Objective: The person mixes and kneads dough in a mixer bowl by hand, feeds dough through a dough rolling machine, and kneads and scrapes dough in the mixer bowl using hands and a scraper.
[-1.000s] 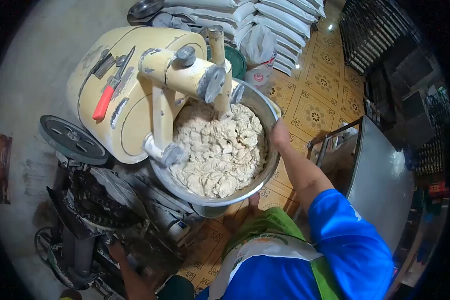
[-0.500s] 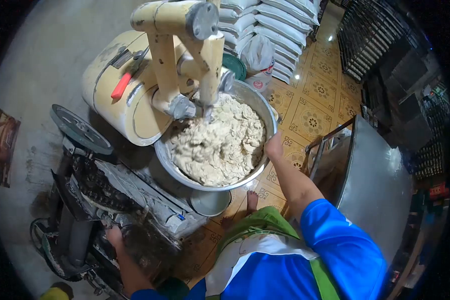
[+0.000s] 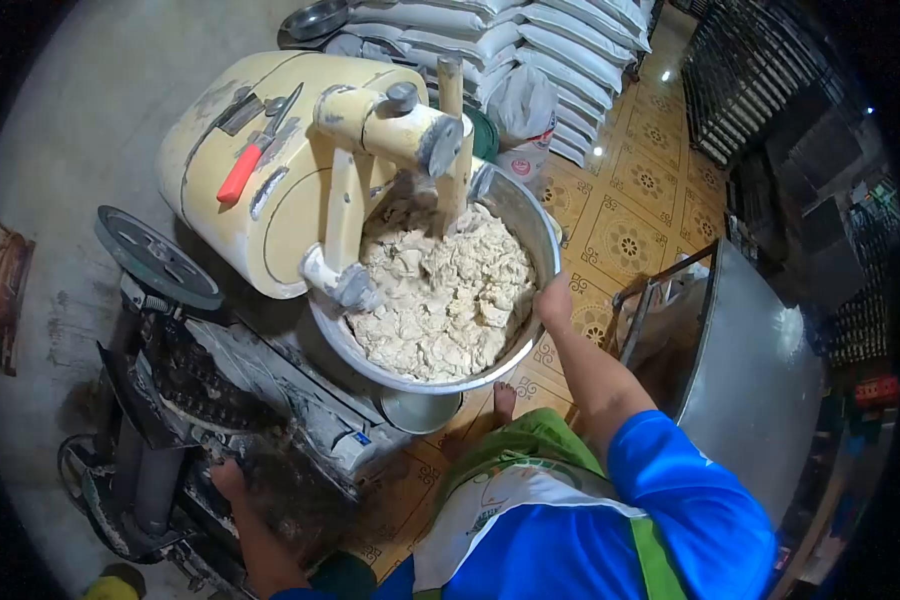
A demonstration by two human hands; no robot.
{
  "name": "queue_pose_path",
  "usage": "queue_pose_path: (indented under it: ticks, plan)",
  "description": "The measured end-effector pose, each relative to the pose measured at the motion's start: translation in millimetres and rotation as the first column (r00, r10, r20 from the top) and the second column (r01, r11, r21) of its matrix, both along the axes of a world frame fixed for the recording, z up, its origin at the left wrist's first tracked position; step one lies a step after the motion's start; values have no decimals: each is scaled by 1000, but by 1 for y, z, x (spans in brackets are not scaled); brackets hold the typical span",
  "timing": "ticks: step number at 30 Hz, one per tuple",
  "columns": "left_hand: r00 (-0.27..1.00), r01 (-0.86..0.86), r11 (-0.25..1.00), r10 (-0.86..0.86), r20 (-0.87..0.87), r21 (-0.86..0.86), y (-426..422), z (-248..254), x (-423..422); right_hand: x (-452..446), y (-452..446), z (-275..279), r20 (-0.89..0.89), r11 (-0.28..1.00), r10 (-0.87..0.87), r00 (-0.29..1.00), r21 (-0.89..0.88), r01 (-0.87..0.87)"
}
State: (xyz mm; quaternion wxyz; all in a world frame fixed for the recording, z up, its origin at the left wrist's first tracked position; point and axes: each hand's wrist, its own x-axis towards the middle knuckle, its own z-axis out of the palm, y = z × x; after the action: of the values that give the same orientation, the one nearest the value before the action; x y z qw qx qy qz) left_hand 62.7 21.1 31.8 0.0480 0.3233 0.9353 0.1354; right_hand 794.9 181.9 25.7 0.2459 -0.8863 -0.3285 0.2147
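A large metal bowl holds lumpy, pale dough. My right hand is closed on the bowl's right rim. The cream-painted mixer stands at the bowl's far left, and its arm reaches down into the dough. Low on the left, my left hand is closed at the dark, floury machine frame; the part inside its fingers is hidden. A red-handled tool lies on top of the mixer housing.
A pulley wheel stands left of the mixer. Below the bowl is a smaller pan. A metal-topped table is at my right. White sacks are stacked behind, with dark racks to the far right.
The mixer's crank and arm have swung lower, and the dough has shifted with them. Both hands keep their places on the bowl rim and the machine frame.
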Motion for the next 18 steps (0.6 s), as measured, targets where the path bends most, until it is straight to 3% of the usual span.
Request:
queue_pose_path:
  ticks: [2, 6, 9, 10, 13, 18]
  plan:
    - [999, 36, 999, -36, 1, -13, -4, -11, -15, 12, 15, -8, -17, 998, 4, 1000, -56, -5]
    - [995, 38, 999, -41, -90, -36, -21, -44, -48, 41, 38, -52, 23, 997, 18, 1000, 76, -20]
    - [988, 25, 1000, -25, 152, 3, -26, -60, -81, 43, 49, -37, 65, 996, 72, 995, 39, -75]
    - [988, 29, 1000, -29, 151, 1, -25, -60, -82, 42, 51, -29, 63, 997, 68, 996, 37, -71]
    - [929, 289, 923, -334, -158, -255, -21, -31, -55, 36, 50, -1, 55, 980, 146, 988, -147, -137]
    - [959, 284, 959, -283, 9, -29, -11, 2, -15, 34, 50, -5, -9, 997, 33, 999, -76, -34]
